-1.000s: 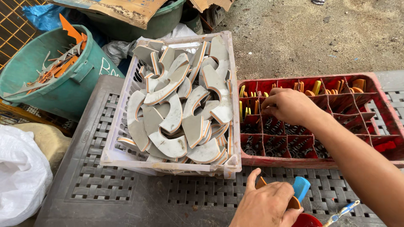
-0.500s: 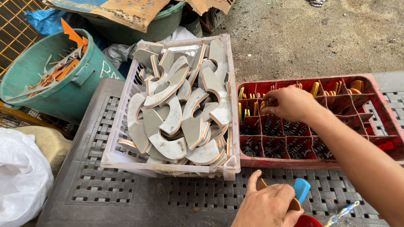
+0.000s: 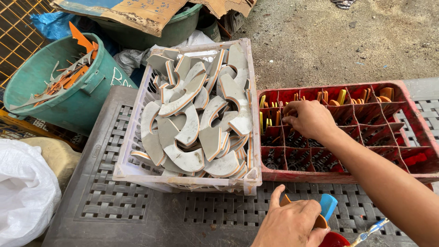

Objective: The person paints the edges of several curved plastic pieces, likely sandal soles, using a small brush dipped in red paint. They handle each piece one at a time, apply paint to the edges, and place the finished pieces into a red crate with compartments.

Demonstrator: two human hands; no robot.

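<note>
Red plastic, divided into small square cells: that compartmented crate (image 3: 414, 137) is where your right hand (image 3: 308, 120) works, reaching in from the right with its fingers curled down into a cell in the upper-left part, just beside the row of thin yellow and orange strips (image 3: 270, 114) standing on edge there. The fingertips are hidden behind the knuckles, so you cannot tell from here whether they pinch a strip or only touch one.

Your left hand (image 3: 290, 224) sits at the bottom edge, closed around a small blue plastic piece (image 3: 328, 205) with a brown part (image 3: 320, 222) under it; below it the rim of a red container (image 3: 334, 240) shows, and a thin blue and white tool (image 3: 371, 227) lies just to its right.

As for progress, the far cells of the red crate hold upright strips, while the near rows show mostly dark coiled parts (image 3: 297, 158), and the near right cells look almost bare. Much seems left to sort, though how much you cannot judge.

To the left, touching the red crate, stands a white plastic lattice basket (image 3: 137, 169) heaped with curved grey offcuts edged in orange (image 3: 192, 123). Both rest on the grey perforated plastic table (image 3: 109, 201). Farther left a green bucket (image 3: 87, 98) holds orange and grey scraps, and a white sack (image 3: 23, 192) slumps at the edge.
</note>
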